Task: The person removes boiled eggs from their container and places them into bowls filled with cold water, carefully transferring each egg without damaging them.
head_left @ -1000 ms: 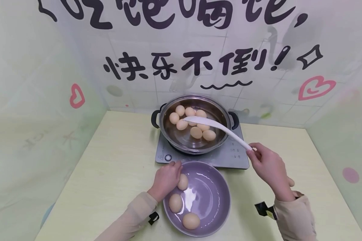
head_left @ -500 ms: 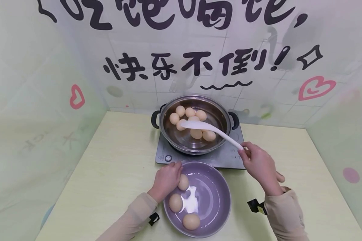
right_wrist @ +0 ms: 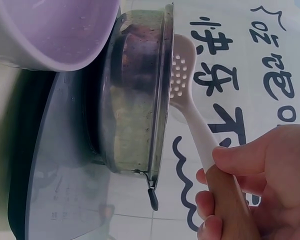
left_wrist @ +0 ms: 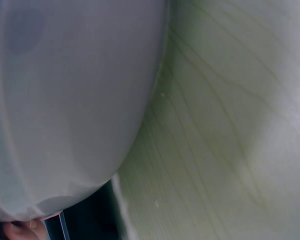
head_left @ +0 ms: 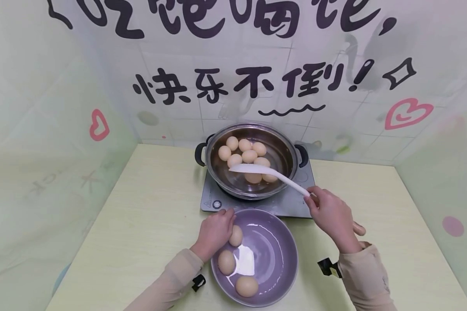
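My right hand (head_left: 332, 216) grips the wooden handle (right_wrist: 229, 205) of a white slotted spoon (head_left: 257, 169); its head is over the near part of the steel pot (head_left: 233, 190), partly covering two eggs. Several eggs (head_left: 249, 156) lie in the pot. My left hand (head_left: 215, 231) holds the upper left rim of a purple bowl (head_left: 274, 276), its fingers curled over the edge. Three eggs (head_left: 247, 286) lie along the bowl's left side, one right beside that hand. In the left wrist view the bowl's outside (left_wrist: 80, 100) fills the left, with fingertips at the lower left corner.
The pot stands on a grey induction cooker (head_left: 292, 208), just behind the bowl, its black handles (head_left: 302, 155) sticking out on both sides. Printed sheeting (head_left: 233, 52) stands behind and at both sides of the pale wooden table (head_left: 148, 190).
The right hand and spoon have moved left and toward the bowl; the spoon's head has come from the middle eggs to the nearer ones. The left hand and bowl look the same.
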Tool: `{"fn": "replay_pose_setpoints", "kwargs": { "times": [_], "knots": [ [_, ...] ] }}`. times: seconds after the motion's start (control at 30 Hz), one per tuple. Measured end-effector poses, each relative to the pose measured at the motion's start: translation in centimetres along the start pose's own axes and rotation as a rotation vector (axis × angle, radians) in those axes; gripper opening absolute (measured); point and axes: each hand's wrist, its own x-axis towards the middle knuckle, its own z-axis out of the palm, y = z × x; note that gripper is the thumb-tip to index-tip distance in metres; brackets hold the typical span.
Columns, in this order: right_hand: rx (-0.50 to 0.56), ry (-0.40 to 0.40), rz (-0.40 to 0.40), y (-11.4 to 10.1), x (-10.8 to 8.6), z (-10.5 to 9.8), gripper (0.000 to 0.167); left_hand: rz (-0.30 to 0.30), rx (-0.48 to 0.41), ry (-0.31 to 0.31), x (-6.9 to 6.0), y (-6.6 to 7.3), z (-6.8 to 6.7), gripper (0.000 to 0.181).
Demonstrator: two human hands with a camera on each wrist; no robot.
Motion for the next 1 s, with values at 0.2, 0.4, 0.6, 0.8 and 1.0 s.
{"fn": "replay_pose_setpoints", "kwargs": {
  "times": [0.2, 0.4, 0.6, 0.8, 1.0],
  "knots": [
    [-0.019, -0.031, 0.0, 0.0, -0.3, -0.3, 0.015, -0.006, 0.002, -0.006, 0.0, 0.1, 0.0, 0.012],
    [-0.044, -0.075, 0.002, -0.1, -0.6, -1.0, 0.017, -0.005, 0.0, -0.003, 0.0, 0.0, -0.1, 0.012],
    [-0.07, -0.099, -0.015, 0.1, -0.8, -1.3, 0.017, -0.005, -0.004, 0.001, 0.0, 0.1, -0.2, 0.012],
    [-0.088, -0.132, -0.016, 0.4, -1.0, -1.4, 0.014, -0.003, -0.002, -0.004, 0.0, 0.1, -0.2, 0.011],
    [-0.089, -0.166, -0.014, 0.3, -0.9, -1.6, 0.017, 0.009, -0.001, 0.015, 0.0, 0.0, 0.0, 0.011]
  ]
}}
